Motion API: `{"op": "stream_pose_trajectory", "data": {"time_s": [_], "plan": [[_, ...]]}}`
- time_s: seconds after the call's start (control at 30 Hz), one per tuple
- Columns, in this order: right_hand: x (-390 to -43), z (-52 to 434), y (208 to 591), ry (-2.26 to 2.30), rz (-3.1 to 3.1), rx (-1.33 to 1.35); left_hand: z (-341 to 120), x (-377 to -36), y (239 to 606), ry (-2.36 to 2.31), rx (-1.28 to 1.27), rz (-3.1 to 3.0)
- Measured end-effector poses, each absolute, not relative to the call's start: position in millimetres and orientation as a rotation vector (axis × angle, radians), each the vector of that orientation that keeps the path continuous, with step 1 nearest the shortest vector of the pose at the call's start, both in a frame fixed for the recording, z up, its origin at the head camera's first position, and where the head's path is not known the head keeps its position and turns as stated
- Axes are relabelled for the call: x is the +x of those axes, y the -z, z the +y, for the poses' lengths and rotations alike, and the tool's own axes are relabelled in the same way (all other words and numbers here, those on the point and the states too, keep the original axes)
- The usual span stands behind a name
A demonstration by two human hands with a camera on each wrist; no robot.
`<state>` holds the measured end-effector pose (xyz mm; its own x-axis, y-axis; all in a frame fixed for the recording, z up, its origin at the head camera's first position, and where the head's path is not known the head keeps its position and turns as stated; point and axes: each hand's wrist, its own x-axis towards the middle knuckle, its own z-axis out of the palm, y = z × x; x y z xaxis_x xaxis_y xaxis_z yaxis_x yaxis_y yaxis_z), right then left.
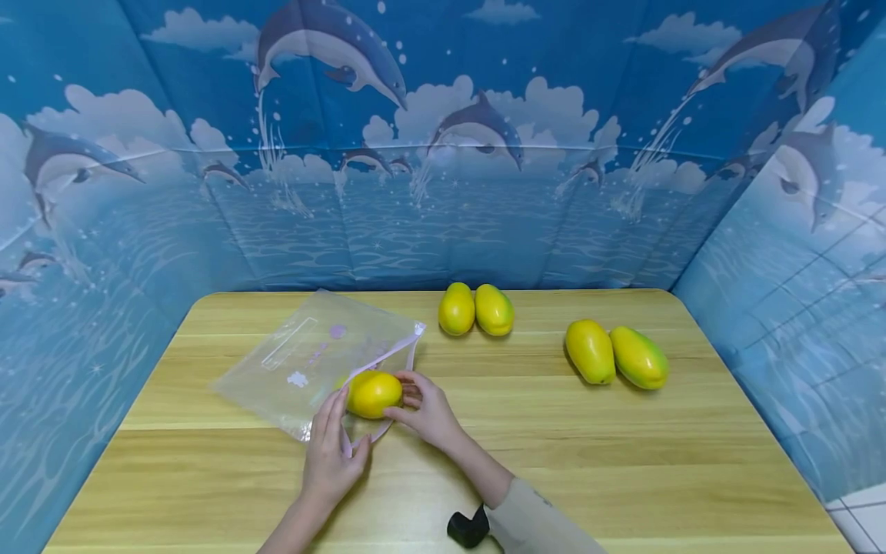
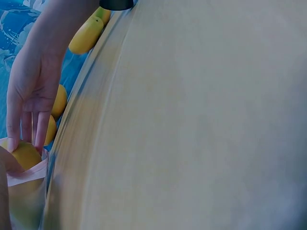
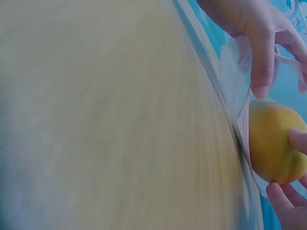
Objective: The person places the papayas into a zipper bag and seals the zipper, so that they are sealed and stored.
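Here, mango (image 1: 374,394) half inside zip bag (image 1: 304,362) mouth.

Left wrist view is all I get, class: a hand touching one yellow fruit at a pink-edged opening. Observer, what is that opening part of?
Observer: A clear zip bag lying flat on the wooden table, its pink-edged mouth toward the hands.
Operator: Which hand holds the mango?
Observer: The right hand grips the mango at the bag's mouth; the left hand pinches the bag's edge beside it.
Operator: How many mangoes lie loose?
Observer: Four, in two pairs: the middle pair near the table's far edge, and the right pair nearer the right side.
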<state>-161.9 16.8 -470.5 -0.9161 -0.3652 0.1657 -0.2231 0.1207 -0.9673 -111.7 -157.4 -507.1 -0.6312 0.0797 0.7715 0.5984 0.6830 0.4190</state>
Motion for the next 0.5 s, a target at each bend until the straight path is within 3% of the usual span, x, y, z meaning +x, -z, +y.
{"op": "stream_pose_trajectory", "data": {"time_s": [0.23,0.5], "plan": [[-170,7,485,1.953,2.291,-0.557,-156,-113,505,0.878,-0.550,-2.114],[-160,0,459,2.034,2.227,-0.497,-156,-114,505,0.872,-0.575,-2.090]]}}
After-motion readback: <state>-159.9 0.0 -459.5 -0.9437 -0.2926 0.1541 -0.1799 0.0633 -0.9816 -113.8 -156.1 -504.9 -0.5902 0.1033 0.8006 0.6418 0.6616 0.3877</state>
